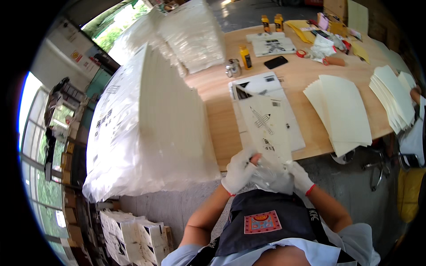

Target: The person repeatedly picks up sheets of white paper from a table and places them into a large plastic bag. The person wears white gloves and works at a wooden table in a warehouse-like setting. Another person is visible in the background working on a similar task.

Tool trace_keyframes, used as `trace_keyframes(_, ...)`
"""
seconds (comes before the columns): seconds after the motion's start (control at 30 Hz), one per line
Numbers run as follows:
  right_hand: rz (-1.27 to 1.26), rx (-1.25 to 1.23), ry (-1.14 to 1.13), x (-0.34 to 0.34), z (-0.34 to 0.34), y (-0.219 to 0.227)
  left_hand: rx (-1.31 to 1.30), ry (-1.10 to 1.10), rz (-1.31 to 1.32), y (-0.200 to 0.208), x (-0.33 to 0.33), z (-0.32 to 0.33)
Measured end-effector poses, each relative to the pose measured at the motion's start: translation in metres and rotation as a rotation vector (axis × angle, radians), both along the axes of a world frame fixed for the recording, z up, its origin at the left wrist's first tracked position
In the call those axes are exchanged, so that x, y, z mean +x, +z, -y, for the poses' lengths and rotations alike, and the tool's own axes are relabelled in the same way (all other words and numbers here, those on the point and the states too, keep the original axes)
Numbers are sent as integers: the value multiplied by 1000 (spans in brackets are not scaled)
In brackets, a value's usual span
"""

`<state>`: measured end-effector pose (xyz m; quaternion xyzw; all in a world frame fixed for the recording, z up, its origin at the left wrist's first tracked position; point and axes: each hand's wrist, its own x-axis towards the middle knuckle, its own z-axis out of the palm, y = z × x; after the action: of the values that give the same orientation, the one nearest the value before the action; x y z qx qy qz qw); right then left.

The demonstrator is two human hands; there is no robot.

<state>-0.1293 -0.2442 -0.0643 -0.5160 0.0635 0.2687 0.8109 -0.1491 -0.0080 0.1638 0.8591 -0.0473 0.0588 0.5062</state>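
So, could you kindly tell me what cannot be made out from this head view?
All in the head view:
Left hand and right hand: exact grip on the clear plastic, blurred white against white.
Co-worker: mostly cut off by the picture's dark right rim.
Rear bundle: lower part hidden by the tall wrapped stack.
Far-corner clutter: some items too small and overlapping.

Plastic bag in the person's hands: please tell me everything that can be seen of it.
The bag looks like thin, translucent plastic with a dark crossed-pencil drawing. The gloved left hand grips its crumpled near end; the right hand touches its right edge. Its far part extends over white packs on the table.
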Motion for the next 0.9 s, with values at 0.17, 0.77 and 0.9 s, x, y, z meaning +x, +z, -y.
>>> trace_keyframes(0.17, -8, 397, 296, 19, -85, 136, 612, -101, 313, 150, -59, -28)
trace_keyframes(0.77, 904, 39, 662, 74, -225, 369, -212, 1146, 908, 69, -139, -276)
trace_keyframes(0.9, 556, -36, 893, 52, -183, 273, -126, 1317, 712, -125, -129, -222)
